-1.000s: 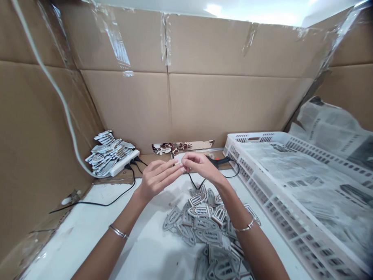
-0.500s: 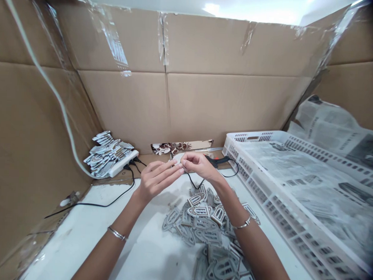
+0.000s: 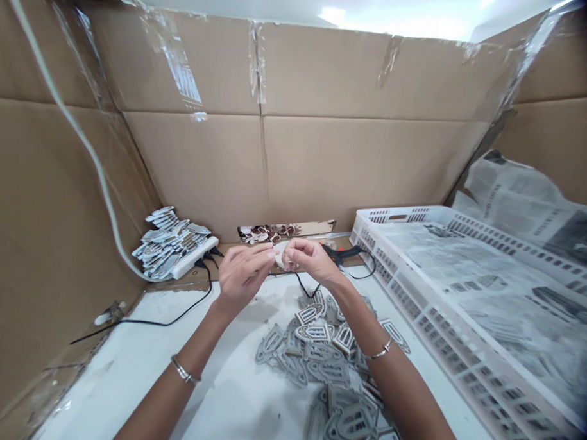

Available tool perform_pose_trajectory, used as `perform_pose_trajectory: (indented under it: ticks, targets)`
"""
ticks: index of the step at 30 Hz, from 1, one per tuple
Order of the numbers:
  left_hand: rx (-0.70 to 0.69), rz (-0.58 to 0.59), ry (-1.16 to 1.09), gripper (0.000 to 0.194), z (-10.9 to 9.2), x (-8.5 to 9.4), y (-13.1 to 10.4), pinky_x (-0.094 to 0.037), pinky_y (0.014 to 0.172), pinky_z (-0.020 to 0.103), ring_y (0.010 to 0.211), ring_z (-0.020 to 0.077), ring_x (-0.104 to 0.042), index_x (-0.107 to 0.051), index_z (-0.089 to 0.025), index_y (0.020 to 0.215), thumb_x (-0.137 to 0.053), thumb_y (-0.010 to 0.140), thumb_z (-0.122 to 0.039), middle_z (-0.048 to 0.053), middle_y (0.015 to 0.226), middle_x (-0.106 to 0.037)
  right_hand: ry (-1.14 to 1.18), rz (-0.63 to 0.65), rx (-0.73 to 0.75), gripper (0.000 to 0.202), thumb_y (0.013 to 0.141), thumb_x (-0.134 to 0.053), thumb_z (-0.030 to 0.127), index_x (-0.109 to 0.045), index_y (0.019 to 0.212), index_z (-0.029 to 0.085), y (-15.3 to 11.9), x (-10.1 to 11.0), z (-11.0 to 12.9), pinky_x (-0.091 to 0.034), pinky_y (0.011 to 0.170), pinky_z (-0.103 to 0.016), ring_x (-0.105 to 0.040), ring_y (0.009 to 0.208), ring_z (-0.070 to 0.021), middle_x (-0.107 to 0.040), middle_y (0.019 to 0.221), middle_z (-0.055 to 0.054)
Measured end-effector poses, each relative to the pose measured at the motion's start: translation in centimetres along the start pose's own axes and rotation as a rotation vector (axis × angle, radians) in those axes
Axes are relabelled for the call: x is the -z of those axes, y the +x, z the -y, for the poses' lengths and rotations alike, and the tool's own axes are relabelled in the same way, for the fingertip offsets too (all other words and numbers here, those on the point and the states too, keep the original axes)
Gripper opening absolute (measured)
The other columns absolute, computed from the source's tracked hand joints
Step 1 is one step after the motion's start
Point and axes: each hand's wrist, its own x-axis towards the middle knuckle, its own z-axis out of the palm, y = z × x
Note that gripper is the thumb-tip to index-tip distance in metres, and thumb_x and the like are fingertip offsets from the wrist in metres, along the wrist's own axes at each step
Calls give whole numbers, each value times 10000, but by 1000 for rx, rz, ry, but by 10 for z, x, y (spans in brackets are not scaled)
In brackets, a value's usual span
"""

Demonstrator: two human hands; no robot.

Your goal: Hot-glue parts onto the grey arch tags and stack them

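The left hand (image 3: 243, 276) and the right hand (image 3: 311, 262) come together at the far middle of the white-topped table (image 3: 220, 397), with a flat, round white disc (image 3: 279, 253) between their fingertips. The left hand's fingers are mostly straight and close together, their tips at the disc's left side; whether they grip it cannot be told. The right hand is bent inward, thumb and forefinger drawn together at the disc's right side; what they pinch, if anything, is too small to make out. Each wrist wears a silver metal bracelet (image 3: 184, 370).

Just beyond the right hand, to its right, lies a black tool with a touch of orange (image 3: 343, 254), a black cord looping near it. Nearer, below and to the left of the right forearm, is a loose heap of flat grey-and-white arch-shaped cut-outs (image 3: 314, 332), spreading to the near edge of the view.

At the far left, a stacked pile of flat white-and-brown pieces (image 3: 167, 244) lies against a white power strip (image 3: 190, 261) with black plugs in it. On the right stands a long white plastic basket with slotted sides (image 3: 444, 328), lined with printed newspaper (image 3: 488, 278). A tall brown cardboard wall (image 3: 348, 151) closes off the far side.
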Motion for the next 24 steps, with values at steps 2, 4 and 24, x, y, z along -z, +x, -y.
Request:
perform_pose_trajectory:
  ticks: [2, 4, 24]
  targets:
    - [127, -37, -78, 316, -4, -2, 0, -529, 851, 362, 984, 220, -749, -674, -252, 1133, -722, 859, -103, 31, 1003, -796, 2, -13, 9, 428, 774, -718, 584, -569, 716, 188, 1, 0, -1, -416, 614, -255, -513, 602, -101, -616, 676, 11]
    - [283, -69, -173, 266, -8, -4, 0, -540, 885, 388, 977, 226, -743, -685, -246, 1112, -717, 873, -133, 37, 984, -791, 0, -47, 27, 380, 807, -695, 534, -569, 717, 188, 1, -1, -2, -416, 631, -258, -511, 615, -104, -609, 683, 11]
    - [749, -125, -477, 277, -18, -9, 5, -519, 1012, 435, 967, 231, -746, -618, -186, 1122, -699, 906, -340, 83, 954, -780, -439, -198, 241, 214, 901, -591, 421, -620, 873, 211, -8, -15, 17, -472, 733, -323, -568, 752, -153, -659, 837, -34]
